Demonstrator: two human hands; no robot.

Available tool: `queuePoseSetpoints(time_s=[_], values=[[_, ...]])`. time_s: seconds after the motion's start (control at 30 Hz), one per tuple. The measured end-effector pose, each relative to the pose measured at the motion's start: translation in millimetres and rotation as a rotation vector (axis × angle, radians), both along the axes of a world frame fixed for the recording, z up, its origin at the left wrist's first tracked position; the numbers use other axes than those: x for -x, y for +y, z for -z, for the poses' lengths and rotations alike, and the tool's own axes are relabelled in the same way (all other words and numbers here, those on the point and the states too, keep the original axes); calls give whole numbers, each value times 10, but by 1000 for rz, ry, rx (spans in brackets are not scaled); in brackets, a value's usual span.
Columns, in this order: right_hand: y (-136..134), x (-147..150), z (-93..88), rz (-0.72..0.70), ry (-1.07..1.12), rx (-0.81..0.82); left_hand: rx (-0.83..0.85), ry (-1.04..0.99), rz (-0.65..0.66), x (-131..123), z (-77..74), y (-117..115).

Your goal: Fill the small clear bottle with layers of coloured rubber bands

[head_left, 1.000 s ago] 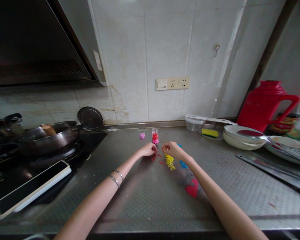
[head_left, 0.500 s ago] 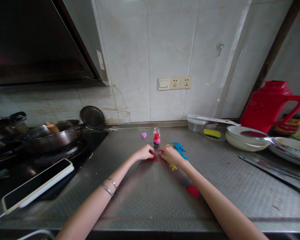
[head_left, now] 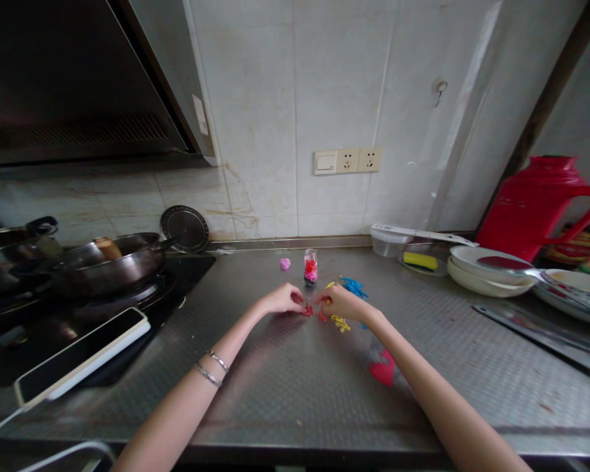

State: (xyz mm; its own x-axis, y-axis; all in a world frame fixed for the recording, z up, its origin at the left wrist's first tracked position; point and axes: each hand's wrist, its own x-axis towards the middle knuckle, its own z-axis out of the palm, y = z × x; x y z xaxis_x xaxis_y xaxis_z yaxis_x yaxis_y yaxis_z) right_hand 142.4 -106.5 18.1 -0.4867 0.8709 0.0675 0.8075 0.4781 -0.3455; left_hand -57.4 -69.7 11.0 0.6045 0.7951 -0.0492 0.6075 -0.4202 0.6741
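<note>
Right hand (head_left: 343,303) has neared the red pieces (head_left: 308,310), open counter (head_left: 285,387) to the front edge (head_left: 275,449), either grip unclear.

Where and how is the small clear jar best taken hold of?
Probably by the middle of the jar, coming from the front left with the left hand, thumb and fingers on opposite sides. It stands upright and narrow; bare counter shows on that side, while blue pieces lie to its right.
</note>
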Motion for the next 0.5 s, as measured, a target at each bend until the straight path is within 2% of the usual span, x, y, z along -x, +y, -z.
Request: queuePoseSetpoints(time_s=[0.23,0.5], values=[[-73,29,5,-28,-138,-19,-164,135,2,-100,9,-85],[-126,81,12,50,-253,-94,-203,177,25,-145,57,-92]])
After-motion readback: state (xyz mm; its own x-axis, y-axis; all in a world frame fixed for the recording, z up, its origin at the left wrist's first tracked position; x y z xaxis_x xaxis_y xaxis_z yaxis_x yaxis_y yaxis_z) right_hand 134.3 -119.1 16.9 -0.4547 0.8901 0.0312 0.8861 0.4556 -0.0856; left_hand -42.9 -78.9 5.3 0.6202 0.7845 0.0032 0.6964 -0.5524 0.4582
